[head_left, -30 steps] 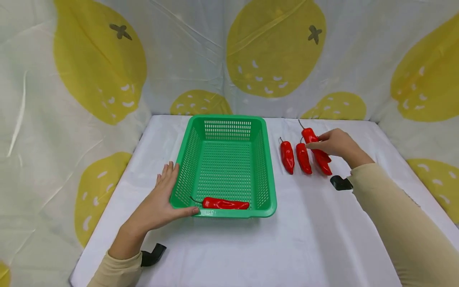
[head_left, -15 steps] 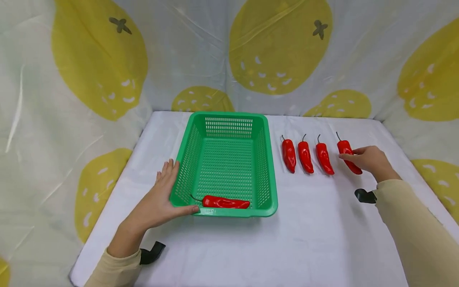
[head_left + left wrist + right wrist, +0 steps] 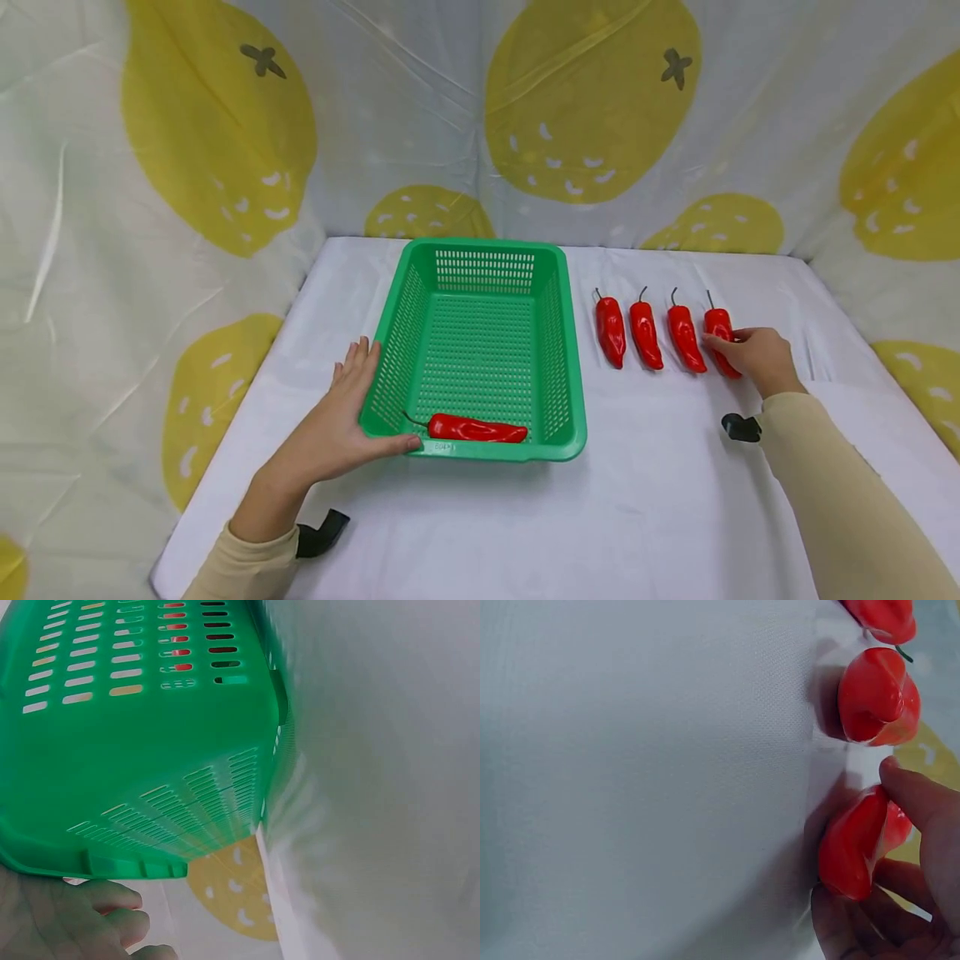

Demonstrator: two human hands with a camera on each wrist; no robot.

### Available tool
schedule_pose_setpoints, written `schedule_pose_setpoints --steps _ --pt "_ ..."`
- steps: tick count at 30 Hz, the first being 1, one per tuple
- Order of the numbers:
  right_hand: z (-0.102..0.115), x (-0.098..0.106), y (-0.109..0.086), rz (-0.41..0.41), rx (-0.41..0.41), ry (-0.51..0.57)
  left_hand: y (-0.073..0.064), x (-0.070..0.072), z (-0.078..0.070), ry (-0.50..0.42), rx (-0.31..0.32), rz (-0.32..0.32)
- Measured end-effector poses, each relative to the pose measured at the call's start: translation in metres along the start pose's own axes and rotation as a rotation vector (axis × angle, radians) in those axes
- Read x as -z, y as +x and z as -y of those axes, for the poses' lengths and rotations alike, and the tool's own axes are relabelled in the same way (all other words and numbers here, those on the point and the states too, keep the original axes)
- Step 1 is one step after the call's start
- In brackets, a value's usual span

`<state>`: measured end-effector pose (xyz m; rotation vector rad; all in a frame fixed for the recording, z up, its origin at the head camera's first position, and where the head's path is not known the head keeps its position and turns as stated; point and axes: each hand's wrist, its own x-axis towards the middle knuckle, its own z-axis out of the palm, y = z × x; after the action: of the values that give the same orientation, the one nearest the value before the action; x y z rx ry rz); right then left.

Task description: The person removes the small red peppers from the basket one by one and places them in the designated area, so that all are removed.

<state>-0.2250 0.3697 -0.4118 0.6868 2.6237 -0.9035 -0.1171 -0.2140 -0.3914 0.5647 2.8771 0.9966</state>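
A green plastic basket (image 3: 480,342) stands on the white cloth, with one red chili pepper (image 3: 477,428) lying along its near end. My left hand (image 3: 330,433) rests at the basket's near left corner, thumb along the front rim and straight fingers against the left side. To the right of the basket, several red peppers lie in a row, stems pointing away. My right hand (image 3: 757,358) grips the rightmost red chili pepper (image 3: 717,323) between thumb and fingers. In the right wrist view its neighbour, another pepper (image 3: 881,697), lies a small gap away from the thumb.
Two more peppers, one nearest the basket (image 3: 611,332) and one beside it (image 3: 646,335), share the row. White cloth (image 3: 630,500) covers the table. A lemon-printed curtain (image 3: 420,100) closes off the back and sides.
My right hand first moves right, drawing its pepper away from the others, then comes back left to the row's end with it. My left hand stays on the basket.
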Motion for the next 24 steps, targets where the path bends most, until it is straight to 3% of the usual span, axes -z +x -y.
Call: schedule_pose_setpoints --steps 4,11,14,19,24 --pt "-0.002 0.001 -0.002 -0.018 -0.001 -0.004 0.001 0.0 0.0 0.014 -0.001 0.005" --pt "0.002 0.015 -0.009 -0.141 0.043 0.051 0.002 0.0 0.0 0.022 -0.01 0.005" --pt "0.009 0.02 -0.011 -0.142 0.067 0.023 0.0 0.0 0.0 0.018 -0.002 0.007" --pt "0.031 0.019 -0.018 -0.111 0.116 -0.018 -0.002 0.0 0.001 0.008 0.003 0.003" --pt "0.068 0.01 -0.03 -0.08 0.216 -0.062 0.0 -0.001 0.001 -0.001 0.0 0.007"
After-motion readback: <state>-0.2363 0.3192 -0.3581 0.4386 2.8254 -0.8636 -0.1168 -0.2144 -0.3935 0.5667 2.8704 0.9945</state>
